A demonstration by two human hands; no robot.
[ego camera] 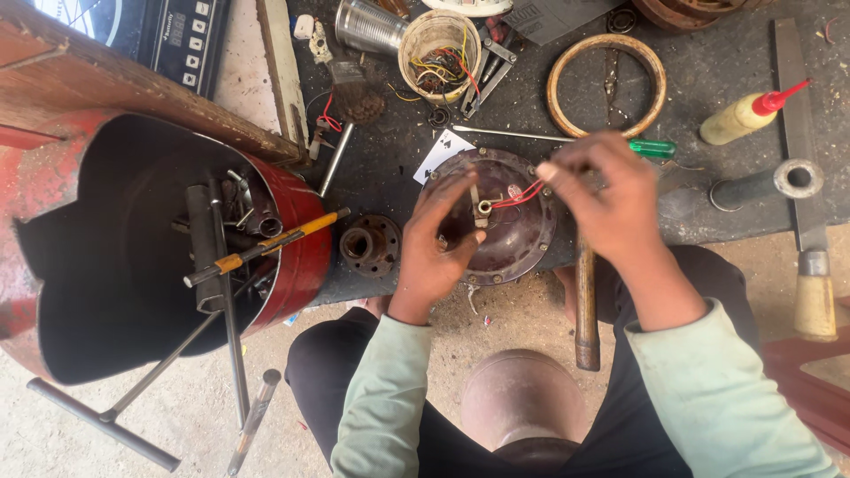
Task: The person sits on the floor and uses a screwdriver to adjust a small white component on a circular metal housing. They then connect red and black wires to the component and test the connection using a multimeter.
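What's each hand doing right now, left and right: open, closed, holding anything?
Left hand: open, fingers spread, resting on the round metal cover.
Right hand: fingers pinched at the red wires on the cover; whether it truly grips them cannot be told.

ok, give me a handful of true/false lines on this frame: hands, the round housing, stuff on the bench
1. The left hand rests on the round brown housing. True.
2. The red wires run from the housing's middle toward the right hand. True.
3. The green-handled screwdriver is held in the right hand. False: it lies on the bench behind that hand.
4. The squeeze bottle has a blue cap. False: the cap is red.
5. The red drum at the left holds long metal tools. True.
6. The wooden ring sits on top of the housing. False: it lies apart, further back on the bench.
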